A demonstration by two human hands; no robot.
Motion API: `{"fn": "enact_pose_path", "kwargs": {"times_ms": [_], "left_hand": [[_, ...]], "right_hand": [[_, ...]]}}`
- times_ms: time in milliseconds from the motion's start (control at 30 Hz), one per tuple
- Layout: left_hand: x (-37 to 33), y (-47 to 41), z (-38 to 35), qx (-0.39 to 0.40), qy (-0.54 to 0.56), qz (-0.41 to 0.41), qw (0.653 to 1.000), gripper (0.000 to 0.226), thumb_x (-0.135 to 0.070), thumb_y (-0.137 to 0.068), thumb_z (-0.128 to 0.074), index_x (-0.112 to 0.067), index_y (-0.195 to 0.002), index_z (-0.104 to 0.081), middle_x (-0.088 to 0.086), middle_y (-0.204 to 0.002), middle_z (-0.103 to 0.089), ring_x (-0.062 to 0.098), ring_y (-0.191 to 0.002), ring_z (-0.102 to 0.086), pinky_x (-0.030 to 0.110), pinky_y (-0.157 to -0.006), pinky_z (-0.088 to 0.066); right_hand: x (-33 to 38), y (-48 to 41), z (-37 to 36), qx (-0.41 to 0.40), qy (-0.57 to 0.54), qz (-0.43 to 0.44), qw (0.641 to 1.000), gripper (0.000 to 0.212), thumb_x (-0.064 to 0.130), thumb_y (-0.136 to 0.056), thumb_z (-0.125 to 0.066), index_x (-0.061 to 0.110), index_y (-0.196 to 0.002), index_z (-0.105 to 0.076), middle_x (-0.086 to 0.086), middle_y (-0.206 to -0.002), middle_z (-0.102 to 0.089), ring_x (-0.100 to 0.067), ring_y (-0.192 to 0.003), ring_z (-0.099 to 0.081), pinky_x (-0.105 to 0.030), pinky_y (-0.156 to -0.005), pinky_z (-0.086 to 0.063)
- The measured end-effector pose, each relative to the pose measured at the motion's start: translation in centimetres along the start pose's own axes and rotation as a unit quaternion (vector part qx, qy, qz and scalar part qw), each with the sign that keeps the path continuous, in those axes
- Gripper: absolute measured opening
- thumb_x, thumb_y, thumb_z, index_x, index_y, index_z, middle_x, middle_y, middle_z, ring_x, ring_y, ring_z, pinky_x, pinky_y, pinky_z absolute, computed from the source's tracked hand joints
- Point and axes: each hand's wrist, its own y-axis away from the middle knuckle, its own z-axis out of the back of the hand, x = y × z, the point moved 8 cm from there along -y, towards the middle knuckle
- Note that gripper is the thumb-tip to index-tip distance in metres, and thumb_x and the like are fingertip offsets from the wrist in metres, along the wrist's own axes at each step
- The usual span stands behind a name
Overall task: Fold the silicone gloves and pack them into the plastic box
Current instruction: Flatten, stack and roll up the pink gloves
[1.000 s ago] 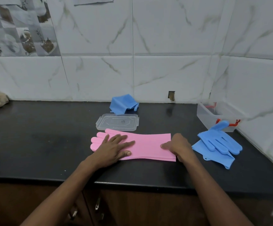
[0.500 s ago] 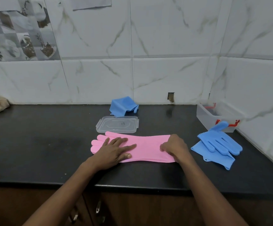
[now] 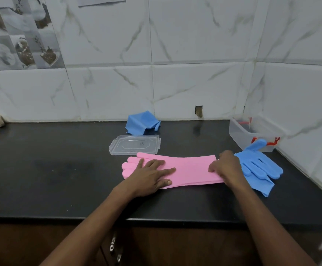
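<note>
The pink glove (image 3: 190, 167) is laid lengthwise across the black counter (image 3: 60, 169), finger end to the left and cuff to the right. A second pink layer shows along its near edge, though it cannot be told whether that is another glove. The left hand (image 3: 148, 175) is spread flat, fingers apart, and pressed on the glove's palm area, seemingly to pin the slippery silicone while the other end is worked. The right hand (image 3: 226, 167) is set on the cuff with its fingers curled down and closed on the edge, which reads as the start of a fold toward the pinned end. The blue gloves (image 3: 260, 169) are left unfolded just beside the right hand, touching or nearly touching the cuff, presumably kept there for the next fold. The plastic box (image 3: 239, 131) is stood open in the back right corner against the wall, with something red inside it. Its clear lid (image 3: 135, 144) is parked just behind the pink glove, and a folded blue glove (image 3: 141, 121) is placed behind that, near the wall. Open counter is left to the left and in front. To the right, room is hemmed by the blue gloves and the side wall, so the cuff is best lifted over rather than swept outward. The counter's front edge is near the forearms.
</note>
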Motion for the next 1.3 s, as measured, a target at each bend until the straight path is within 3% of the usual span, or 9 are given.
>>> {"fn": "enact_pose_path", "kwargs": {"times_ms": [133,300,433,567,733,867,1000,1100,1300], "left_hand": [[-0.8,-0.6,0.9,0.001,-0.007,-0.033,0.999,0.051,-0.052,-0.097,-0.033,-0.052,-0.147,-0.023,-0.005,-0.163,-0.013,0.017,-0.151,-0.007,0.062,-0.118,0.004],[-2.4,-0.4,1.5,0.028,0.122,-0.072,0.990,0.050,-0.020,-0.098,-0.041,-0.034,-0.146,-0.040,-0.008,-0.158,-0.030,0.009,-0.146,-0.024,0.050,-0.120,0.003],[2.4,0.4,4.5,-0.146,0.371,0.074,0.914,0.037,-0.003,-0.095,-0.043,-0.014,-0.124,-0.063,0.003,-0.119,-0.069,0.014,-0.108,-0.063,0.036,-0.108,-0.043],[4.3,0.1,3.3,-0.175,0.509,0.151,0.829,0.035,-0.011,-0.098,-0.048,-0.009,-0.132,-0.055,0.011,-0.098,-0.075,0.023,-0.095,-0.072,0.041,-0.100,-0.051],[1.9,-1.0,4.6,-0.194,0.302,0.047,0.932,0.035,-0.012,-0.095,-0.056,-0.022,-0.127,-0.064,0.002,-0.129,-0.059,0.016,-0.101,-0.063,0.028,-0.098,-0.046],[-1.0,-1.7,3.4,-0.139,0.109,-0.048,0.983,0.034,-0.021,-0.099,-0.049,-0.028,-0.131,-0.061,-0.001,-0.151,-0.038,0.022,-0.127,-0.044,0.040,-0.106,-0.040],[-0.4,-1.9,2.8,-0.135,0.107,-0.037,0.984,0.035,-0.019,-0.097,-0.050,-0.024,-0.129,-0.063,0.002,-0.149,-0.041,0.022,-0.130,-0.042,0.032,-0.110,-0.032],[-0.3,-1.6,2.6,-0.155,0.141,-0.035,0.977,0.036,-0.019,-0.094,-0.053,-0.020,-0.128,-0.065,0.005,-0.138,-0.049,0.019,-0.128,-0.045,0.023,-0.106,-0.029],[0.2,-1.3,2.9,-0.175,0.187,-0.016,0.966,0.037,-0.001,-0.092,-0.048,-0.014,-0.119,-0.072,0.009,-0.117,-0.060,0.021,-0.110,-0.056,0.021,-0.098,-0.039]], "right_hand": [[3.8,0.5,0.2,-0.050,0.081,0.085,0.992,0.040,0.009,-0.081,-0.071,0.010,-0.111,-0.044,-0.014,-0.106,-0.062,-0.023,-0.078,-0.054,-0.031,-0.064,-0.042],[10.8,4.4,-3.5,-0.036,0.099,0.231,0.967,0.085,0.012,-0.078,-0.071,0.014,-0.145,-0.019,-0.015,-0.110,-0.065,-0.036,-0.099,-0.064,-0.036,-0.071,-0.043],[9.7,6.3,-6.9,-0.006,0.128,0.261,0.957,0.086,0.006,-0.083,-0.060,0.017,-0.151,-0.009,-0.014,-0.104,-0.066,-0.034,-0.095,-0.063,-0.034,-0.071,-0.043],[7.3,7.3,-8.2,0.011,0.085,0.307,0.948,0.086,0.005,-0.086,-0.054,0.028,-0.152,-0.003,-0.005,-0.106,-0.071,-0.028,-0.091,-0.065,-0.038,-0.077,-0.054],[6.9,8.3,-9.1,0.015,0.130,0.403,0.906,0.091,0.008,-0.088,-0.054,0.035,-0.151,0.006,-0.001,-0.114,-0.066,-0.022,-0.093,-0.062,-0.038,-0.076,-0.054],[6.9,8.7,-9.2,0.048,0.149,0.443,0.883,0.093,0.013,-0.086,-0.056,0.042,-0.147,0.008,-0.006,-0.107,-0.065,-0.023,-0.089,-0.060,-0.035,-0.077,-0.050],[5.1,6.6,-5.5,0.086,-0.137,0.314,0.936,0.058,0.009,-0.083,-0.062,0.027,-0.135,-0.045,0.001,-0.108,-0.070,-0.007,-0.090,-0.067,-0.023,-0.084,-0.054],[2.1,3.8,-2.8,-0.042,-0.033,0.166,0.985,0.026,0.017,-0.090,-0.062,0.009,-0.115,-0.063,-0.009,-0.106,-0.070,-0.020,-0.093,-0.065,-0.023,-0.076,-0.044],[3.3,3.5,-5.5,0.058,0.088,0.070,0.992,0.040,0.046,-0.081,-0.071,0.014,-0.089,-0.049,-0.004,-0.089,-0.056,-0.025,-0.084,-0.059,-0.030,-0.062,-0.039]]}}
